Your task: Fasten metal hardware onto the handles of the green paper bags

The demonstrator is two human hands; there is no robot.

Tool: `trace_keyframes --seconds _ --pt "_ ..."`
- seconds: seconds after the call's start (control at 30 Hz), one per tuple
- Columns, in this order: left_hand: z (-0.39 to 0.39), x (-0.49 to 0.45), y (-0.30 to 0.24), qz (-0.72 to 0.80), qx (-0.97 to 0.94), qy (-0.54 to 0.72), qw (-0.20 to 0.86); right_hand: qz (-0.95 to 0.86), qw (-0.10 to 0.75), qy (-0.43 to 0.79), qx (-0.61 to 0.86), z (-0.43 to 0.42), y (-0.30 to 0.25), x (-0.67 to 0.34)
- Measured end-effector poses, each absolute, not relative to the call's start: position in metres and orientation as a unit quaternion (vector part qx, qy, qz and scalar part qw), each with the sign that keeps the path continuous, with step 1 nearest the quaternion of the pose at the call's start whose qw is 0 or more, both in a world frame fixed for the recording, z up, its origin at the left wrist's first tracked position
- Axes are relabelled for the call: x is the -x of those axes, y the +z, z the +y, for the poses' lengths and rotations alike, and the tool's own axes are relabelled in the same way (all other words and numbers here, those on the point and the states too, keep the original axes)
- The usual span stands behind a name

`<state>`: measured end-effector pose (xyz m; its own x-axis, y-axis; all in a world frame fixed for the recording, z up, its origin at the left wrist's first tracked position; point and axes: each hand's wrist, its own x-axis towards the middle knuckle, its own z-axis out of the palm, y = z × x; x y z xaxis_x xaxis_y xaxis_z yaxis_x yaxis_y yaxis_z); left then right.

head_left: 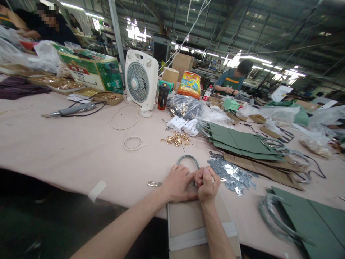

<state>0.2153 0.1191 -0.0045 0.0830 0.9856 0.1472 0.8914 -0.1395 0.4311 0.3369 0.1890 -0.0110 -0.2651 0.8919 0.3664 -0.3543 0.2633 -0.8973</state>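
Note:
My left hand (178,182) lies on the near end of a beige panel (185,219) at the table's front edge, its thumb and fingers spread. Close against it, my right hand (208,182) is closed in a fist round something pale that is mostly hidden. A grey-green wrapped handle (190,157) loops out beyond both hands. To the left, a slotted metal strip (154,183) sticks out beside my left hand. Silver metal plates (233,172) lie heaped just right of my right hand. What lies under the fingers is hidden.
Gold-coloured fittings (176,139) lie beyond the hands. Green bag panels with handles (242,140) are stacked to the right, another green panel (315,219) nearer. A white fan (141,79), a corded grey tool (78,109) and a tape roll (132,143) stand farther off. A co-worker (230,81) sits across.

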Motion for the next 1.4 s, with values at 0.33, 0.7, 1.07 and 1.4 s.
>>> trace_keyframes --seconds 0.33,0.7,1.07,1.4 --pt "0.121 -0.217 -0.014 0.654 -0.724 0.203 0.090 -0.444 0.582 0.647 0.214 0.215 0.018 -0.347" --pt "0.120 -0.219 -0.013 0.664 -0.717 0.198 0.074 -0.533 0.471 0.642 0.284 0.222 0.008 -0.323" --pt "0.120 -0.219 -0.014 0.663 -0.718 0.201 0.063 -0.599 0.464 0.591 0.277 0.211 0.000 -0.334" --pt "0.118 -0.218 -0.015 0.658 -0.722 0.205 0.061 -0.537 0.529 0.637 0.161 0.201 0.026 -0.345"
